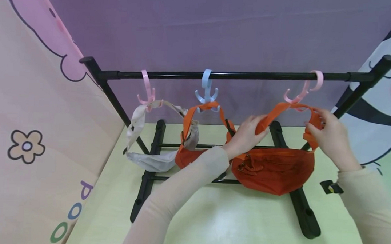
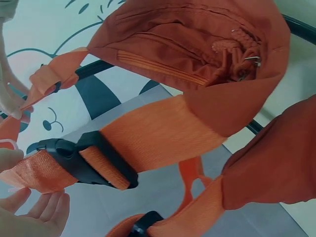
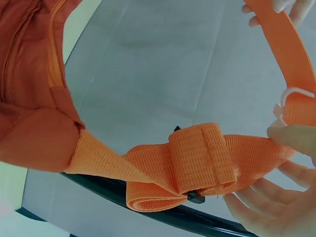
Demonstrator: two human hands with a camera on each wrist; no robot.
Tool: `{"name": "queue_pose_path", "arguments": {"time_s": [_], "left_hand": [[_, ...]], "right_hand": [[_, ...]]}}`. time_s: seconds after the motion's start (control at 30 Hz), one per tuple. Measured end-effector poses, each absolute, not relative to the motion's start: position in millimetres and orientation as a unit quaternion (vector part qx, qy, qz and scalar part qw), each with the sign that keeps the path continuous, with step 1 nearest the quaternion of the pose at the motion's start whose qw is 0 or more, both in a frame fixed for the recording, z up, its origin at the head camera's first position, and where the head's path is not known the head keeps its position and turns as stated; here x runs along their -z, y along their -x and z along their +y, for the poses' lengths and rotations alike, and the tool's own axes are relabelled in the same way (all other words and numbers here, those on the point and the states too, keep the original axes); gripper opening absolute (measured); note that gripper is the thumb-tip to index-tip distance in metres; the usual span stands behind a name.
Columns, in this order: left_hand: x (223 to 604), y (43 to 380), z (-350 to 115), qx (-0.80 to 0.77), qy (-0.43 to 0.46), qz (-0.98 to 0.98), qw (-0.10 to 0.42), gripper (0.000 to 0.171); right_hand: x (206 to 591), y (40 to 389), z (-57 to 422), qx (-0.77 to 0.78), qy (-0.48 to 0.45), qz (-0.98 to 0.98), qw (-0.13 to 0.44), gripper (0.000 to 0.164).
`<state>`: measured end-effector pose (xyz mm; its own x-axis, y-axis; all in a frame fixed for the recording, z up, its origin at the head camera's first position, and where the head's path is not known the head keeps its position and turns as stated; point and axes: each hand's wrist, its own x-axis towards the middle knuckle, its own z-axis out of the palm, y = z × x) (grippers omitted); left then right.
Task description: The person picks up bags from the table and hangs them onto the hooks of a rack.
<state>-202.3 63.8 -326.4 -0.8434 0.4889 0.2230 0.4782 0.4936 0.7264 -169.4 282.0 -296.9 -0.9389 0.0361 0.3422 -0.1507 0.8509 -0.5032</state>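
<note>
An orange-red waist bag (image 1: 275, 169) hangs below the right pink hook (image 1: 303, 93), its orange strap (image 1: 278, 110) looped up to that hook. My left hand (image 1: 246, 135) pinches the strap on its left side, close to a black buckle (image 2: 89, 158) seen in the left wrist view. On the other side my right hand (image 1: 334, 137) grips the strap between thumb and fingers. Next to those fingers, in the right wrist view, the webbing is folded at a strap adjuster (image 3: 202, 158). The bag's zip pocket faces up, with a cord and clip bunched at one end.
A black rack (image 1: 259, 76) carries a blue hook (image 1: 207, 86) and another pink hook (image 1: 147, 85). From these hang a second orange waist bag (image 1: 189, 156) and a white waist bag (image 1: 156, 160). Printed panels (image 1: 29, 93) stand on both sides, a purple one (image 1: 219, 32) behind.
</note>
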Motion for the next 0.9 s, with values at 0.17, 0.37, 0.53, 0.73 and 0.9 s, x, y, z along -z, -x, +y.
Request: {"name": "queue_pose_path", "arguments": {"time_s": [0.17, 0.37, 0.53, 0.73, 0.9], "left_hand": [[332.7, 199.7, 60.8, -0.407, -0.278, 0.87, 0.001, 0.049], [337.8, 196.2, 57.0, -0.385, -0.287, 0.877, -0.007, 0.05], [343.8, 195.6, 53.5, -0.387, -0.287, 0.876, -0.006, 0.046], [346.8, 192.8, 48.8, -0.369, -0.291, 0.882, -0.019, 0.038], [350.2, 188.4, 41.8, -0.362, -0.306, 0.88, -0.041, 0.032]], "right_hand": [[299.2, 167.9, 277.0, -0.251, -0.032, -0.948, 0.193, 0.046], [299.4, 165.1, 273.5, -0.246, -0.027, -0.946, 0.209, 0.048], [300.6, 161.8, 270.2, -0.246, -0.025, -0.941, 0.232, 0.045], [302.1, 157.4, 267.2, -0.242, -0.014, -0.935, 0.259, 0.041], [302.0, 153.9, 262.9, -0.229, -0.011, -0.925, 0.304, 0.034]]}}
